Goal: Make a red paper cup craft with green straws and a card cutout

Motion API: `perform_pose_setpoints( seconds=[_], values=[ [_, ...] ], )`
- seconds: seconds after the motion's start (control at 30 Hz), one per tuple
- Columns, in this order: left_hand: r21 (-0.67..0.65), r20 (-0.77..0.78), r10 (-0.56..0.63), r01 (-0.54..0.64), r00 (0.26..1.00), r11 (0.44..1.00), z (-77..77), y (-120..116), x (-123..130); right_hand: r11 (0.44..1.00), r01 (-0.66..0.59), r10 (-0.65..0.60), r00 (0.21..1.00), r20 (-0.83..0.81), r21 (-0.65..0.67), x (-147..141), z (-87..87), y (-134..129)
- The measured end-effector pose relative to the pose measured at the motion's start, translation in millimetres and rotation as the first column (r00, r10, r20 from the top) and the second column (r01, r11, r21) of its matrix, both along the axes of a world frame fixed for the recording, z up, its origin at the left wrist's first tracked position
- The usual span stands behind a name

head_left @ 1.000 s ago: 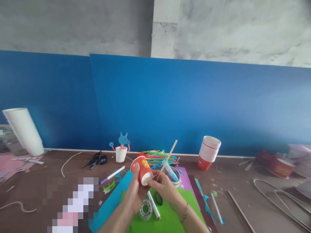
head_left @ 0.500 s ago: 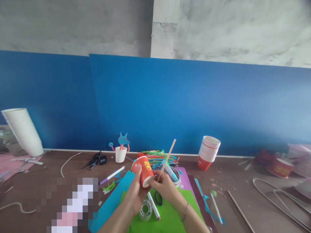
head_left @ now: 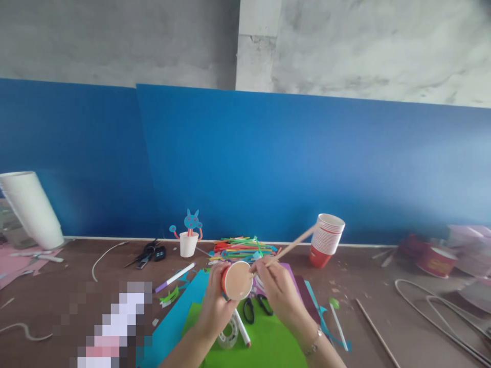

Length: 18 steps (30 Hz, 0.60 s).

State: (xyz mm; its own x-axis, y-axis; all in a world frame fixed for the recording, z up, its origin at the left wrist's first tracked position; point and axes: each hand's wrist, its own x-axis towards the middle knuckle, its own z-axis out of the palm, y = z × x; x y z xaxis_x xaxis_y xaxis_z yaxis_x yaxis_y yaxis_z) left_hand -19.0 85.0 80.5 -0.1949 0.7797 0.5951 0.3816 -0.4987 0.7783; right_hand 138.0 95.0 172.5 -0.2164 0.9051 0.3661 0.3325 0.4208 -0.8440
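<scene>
My left hand (head_left: 218, 296) is closed around a red paper cup (head_left: 238, 281). One round end of the cup, white-rimmed and tan inside, faces me; whether it is the mouth or the base I cannot tell. Between the fingers of my right hand (head_left: 279, 286) is a thin wooden stick (head_left: 297, 242), slanting up to the right. Its lower end is near the cup's right edge, partly hidden by the fingers. Below the hands, a clear tape roll (head_left: 229, 333), a white marker (head_left: 242, 327) and black-handled scissors (head_left: 249, 311) lie on green paper (head_left: 264, 345).
Behind the hands lies a pile of coloured pipe cleaners or straws (head_left: 240, 246). A white cup with a blue paper figure (head_left: 188, 244) stands left of it. Stacked cups (head_left: 326, 240) stand to the right. Another stick (head_left: 376, 329) and a cable (head_left: 422, 291) lie at right.
The cup has turned so that a round end faces me. My right hand has moved a little right, and the stick has tipped from steep to a lower slant.
</scene>
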Motion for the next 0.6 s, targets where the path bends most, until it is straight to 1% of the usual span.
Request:
perform_pose_setpoints(
  seconds=[0.1,0.17,0.27,0.37,0.47,0.6],
  values=[
    [-0.035,0.140,-0.122,0.128,0.983,0.991,4.6,-3.9,3.7,0.998,-0.041,0.035,0.990,0.139,0.041,-10.2,-6.0,-6.2],
    [-0.052,0.238,-0.157,0.174,0.959,0.983,10.6,-6.4,5.8,0.997,-0.043,0.031,0.982,0.187,0.058,-12.0,-5.7,-9.1],
    [-0.075,0.296,-0.115,0.143,0.948,0.987,20.9,-9.5,8.2,0.997,-0.040,0.027,0.982,0.188,0.066,-8.8,1.5,-14.3],
    [-0.080,0.349,-0.053,0.086,0.936,0.993,26.7,-11.0,9.1,0.989,-0.064,0.035,0.978,0.206,0.137,-6.0,8.5,-19.5],
    [-0.087,0.345,-0.036,0.070,0.938,0.994,24.5,-10.7,8.1,0.968,-0.102,0.040,0.964,0.262,0.228,-7.2,8.9,-22.0],
    [-0.081,0.314,-0.056,0.086,0.948,0.993,17.5,-9.2,6.0,0.957,-0.118,0.028,0.947,0.319,0.265,-9.7,3.4,-20.3]
  ],
)
